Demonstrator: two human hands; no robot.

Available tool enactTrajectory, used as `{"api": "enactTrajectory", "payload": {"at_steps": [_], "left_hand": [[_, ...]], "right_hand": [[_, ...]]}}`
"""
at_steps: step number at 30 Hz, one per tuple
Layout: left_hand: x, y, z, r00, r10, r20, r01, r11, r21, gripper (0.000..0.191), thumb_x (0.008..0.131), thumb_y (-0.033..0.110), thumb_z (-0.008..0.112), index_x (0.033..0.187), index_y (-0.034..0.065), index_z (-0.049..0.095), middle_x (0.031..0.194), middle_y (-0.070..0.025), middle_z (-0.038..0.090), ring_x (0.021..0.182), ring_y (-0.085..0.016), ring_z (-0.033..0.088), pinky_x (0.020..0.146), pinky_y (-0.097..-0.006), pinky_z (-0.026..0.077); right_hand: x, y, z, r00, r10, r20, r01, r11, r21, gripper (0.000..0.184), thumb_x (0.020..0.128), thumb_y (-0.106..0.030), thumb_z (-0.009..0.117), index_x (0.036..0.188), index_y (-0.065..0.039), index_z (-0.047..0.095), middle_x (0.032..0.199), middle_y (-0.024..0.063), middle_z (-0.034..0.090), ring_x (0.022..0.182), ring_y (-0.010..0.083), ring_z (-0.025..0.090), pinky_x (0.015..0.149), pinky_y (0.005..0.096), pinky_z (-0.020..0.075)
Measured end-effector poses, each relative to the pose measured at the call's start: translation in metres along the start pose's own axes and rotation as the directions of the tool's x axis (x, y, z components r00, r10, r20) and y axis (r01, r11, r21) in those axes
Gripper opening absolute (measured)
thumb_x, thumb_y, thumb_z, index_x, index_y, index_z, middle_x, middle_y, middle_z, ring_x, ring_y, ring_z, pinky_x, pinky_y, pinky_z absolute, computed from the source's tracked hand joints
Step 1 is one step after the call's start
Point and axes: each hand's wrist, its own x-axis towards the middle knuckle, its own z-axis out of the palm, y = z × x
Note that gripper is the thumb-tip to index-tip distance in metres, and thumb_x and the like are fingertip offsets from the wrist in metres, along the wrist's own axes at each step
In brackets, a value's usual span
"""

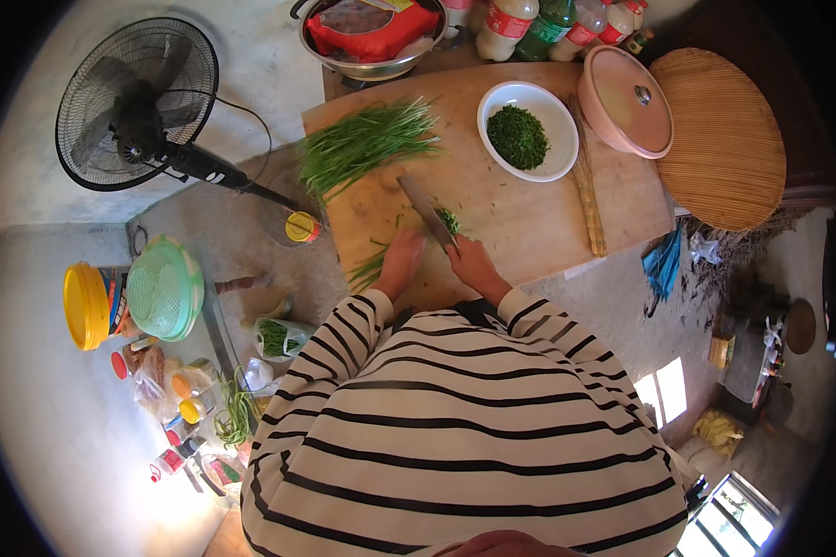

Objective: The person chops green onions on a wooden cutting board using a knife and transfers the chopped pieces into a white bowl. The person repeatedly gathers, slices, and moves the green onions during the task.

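My right hand [472, 263] grips the handle of a kitchen knife [421, 207], whose broad blade points away and to the left over a wooden board [529, 216]. Just right of the blade sits a small pile of chopped greens [448, 221]. Fingers curled, my left hand [403, 257] presses a small bunch of chives [369, 270] against the board, left of the knife. Their ends under the hand are hidden. Farther up lies a larger heap of long chives [369, 143]. A white bowl [568, 159] holds finely chopped greens [517, 137].
A straw whisk [589, 209] lies right of the bowl. Beyond it stand a pink lidded basin [609, 118] and a round woven lid [721, 139]. Bottles [505, 28] and a metal pan [369, 68] line the back. A standing fan [139, 118] is at left.
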Motion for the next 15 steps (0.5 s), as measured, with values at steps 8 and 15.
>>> {"api": "enactTrajectory", "payload": {"at_steps": [8,15], "left_hand": [[0.001,-0.002,0.0,1.0,0.01,0.013,-0.01,1.0,0.003,0.009,0.087,0.001,0.066,0.096,0.0012,0.065,0.1,-0.0153,0.061,0.094,-0.038,0.059,0.082,-0.0459,0.052],[-0.005,0.008,-0.01,1.0,-0.009,-0.011,0.009,1.0,0.004,0.01,0.088,0.002,0.069,0.097,0.0016,0.066,0.104,-0.0134,0.064,0.097,-0.037,0.062,0.082,-0.0437,0.053]], "right_hand": [[-0.006,-0.014,-0.002,0.998,0.014,0.064,-0.003,0.986,-0.169,0.021,0.098,-0.023,0.061,0.099,-0.002,0.06,0.077,0.0296,0.066,0.076,0.0534,0.065,0.07,0.0624,0.0514],[-0.004,-0.021,0.0,0.995,0.045,0.09,-0.024,0.975,-0.222,0.023,0.1,-0.026,0.059,0.099,-0.003,0.059,0.081,0.0307,0.067,0.079,0.0543,0.066,0.071,0.0638,0.0518]]}}
